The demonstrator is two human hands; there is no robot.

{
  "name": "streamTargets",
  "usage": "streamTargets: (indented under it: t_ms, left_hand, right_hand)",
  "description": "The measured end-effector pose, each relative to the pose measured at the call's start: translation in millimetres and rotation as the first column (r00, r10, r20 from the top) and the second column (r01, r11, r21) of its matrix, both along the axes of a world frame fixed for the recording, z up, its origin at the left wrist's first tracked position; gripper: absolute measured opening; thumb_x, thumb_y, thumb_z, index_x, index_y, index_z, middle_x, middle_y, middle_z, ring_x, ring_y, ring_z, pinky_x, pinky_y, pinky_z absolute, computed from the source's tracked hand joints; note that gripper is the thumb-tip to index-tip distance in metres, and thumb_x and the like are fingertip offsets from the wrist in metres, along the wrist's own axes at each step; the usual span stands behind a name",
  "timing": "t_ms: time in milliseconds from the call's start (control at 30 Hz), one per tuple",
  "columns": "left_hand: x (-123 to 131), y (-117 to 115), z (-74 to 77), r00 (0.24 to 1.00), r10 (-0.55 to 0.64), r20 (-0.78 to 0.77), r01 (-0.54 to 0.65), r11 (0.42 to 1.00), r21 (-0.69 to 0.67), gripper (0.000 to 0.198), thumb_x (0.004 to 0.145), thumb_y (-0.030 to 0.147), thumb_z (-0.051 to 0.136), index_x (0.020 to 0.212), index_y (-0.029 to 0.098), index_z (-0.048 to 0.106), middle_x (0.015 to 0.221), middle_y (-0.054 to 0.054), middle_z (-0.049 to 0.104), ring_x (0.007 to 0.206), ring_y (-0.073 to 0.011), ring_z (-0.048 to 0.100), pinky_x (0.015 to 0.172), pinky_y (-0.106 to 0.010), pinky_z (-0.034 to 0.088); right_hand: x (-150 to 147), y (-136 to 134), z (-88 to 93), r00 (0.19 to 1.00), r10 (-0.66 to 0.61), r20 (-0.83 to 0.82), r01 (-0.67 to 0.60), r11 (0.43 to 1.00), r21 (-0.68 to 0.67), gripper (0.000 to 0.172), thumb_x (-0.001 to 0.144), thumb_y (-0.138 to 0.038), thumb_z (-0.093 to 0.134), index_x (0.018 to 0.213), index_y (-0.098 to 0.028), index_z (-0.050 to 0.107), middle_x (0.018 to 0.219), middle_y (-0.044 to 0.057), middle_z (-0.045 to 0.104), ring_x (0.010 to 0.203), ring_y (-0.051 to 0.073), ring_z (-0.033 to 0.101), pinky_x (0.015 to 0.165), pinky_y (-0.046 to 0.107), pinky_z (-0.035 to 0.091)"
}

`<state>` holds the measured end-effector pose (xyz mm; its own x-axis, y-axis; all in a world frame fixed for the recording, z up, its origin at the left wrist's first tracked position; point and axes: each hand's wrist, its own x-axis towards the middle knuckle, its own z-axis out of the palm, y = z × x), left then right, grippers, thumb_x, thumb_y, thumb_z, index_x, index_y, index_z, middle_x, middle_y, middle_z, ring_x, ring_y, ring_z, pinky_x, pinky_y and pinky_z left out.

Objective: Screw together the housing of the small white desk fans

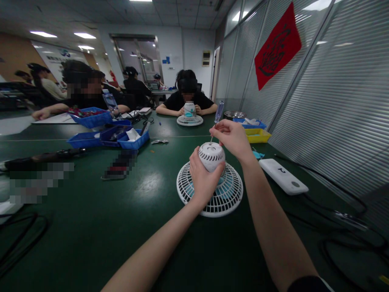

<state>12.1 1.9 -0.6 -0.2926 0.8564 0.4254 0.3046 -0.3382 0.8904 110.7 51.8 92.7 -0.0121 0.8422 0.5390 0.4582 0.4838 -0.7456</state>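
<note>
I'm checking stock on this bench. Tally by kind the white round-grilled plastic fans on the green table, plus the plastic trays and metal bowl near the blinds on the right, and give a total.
White round-grilled plastic fans, one near, one far: 2
Yellow plastic tray: 1
Blue plastic tray: 1
Round silver metal bowl: 1
Total: 5

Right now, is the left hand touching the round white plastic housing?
Touching: the head view shows the left hand cupping the housing from its near side.
</note>
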Motion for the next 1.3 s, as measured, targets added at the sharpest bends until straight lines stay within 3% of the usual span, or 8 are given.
streamTargets:
  t_ms: [300,967,1300]
  left_hand:
    - [0.0,-0.5,0.6,1.0,-0.001,0.006,0.001,1.0,-0.007,0.075,0.068,0.03,0.074,0.135,0.023,0.039,0.138,-0.013,0.05,0.137,-0.0336,0.045,0.117,-0.054,0.032]
    - [0.6,-0.4,-0.4,1.0,-0.002,0.003,0.002,1.0,0.0,0.075,0.07,0.032,0.074,0.136,0.023,0.04,0.139,-0.013,0.049,0.137,-0.0329,0.045,0.116,-0.053,0.033]
    - [0.4,-0.3,-0.5,1.0,-0.005,0.0,0.005,1.0,-0.008,0.075,0.07,0.032,0.073,0.136,0.022,0.039,0.139,-0.014,0.048,0.137,-0.0326,0.045,0.116,-0.052,0.033]
  right_hand:
    - [-0.3,2.5,-1.8,0.999,-0.012,-0.034,0.011,0.999,-0.035,0.014,0.079,-0.026,0.07,0.073,-0.016,0.062,0.074,0.006,0.072,0.056,0.011,0.059,0.05,0.024,0.044]
    - [-3.4,-1.8,2.3,0.998,0.025,-0.063,-0.031,0.996,-0.085,0.01,0.083,-0.019,0.062,0.073,-0.015,0.064,0.079,0.009,0.074,0.064,0.014,0.065,0.047,0.022,0.043]
    - [-1.8,-0.1,-1.2,1.0,0.017,-0.024,-0.018,0.999,-0.043,0.012,0.083,-0.026,0.063,0.08,-0.015,0.067,0.078,0.006,0.072,0.056,0.01,0.057,0.047,0.022,0.041]
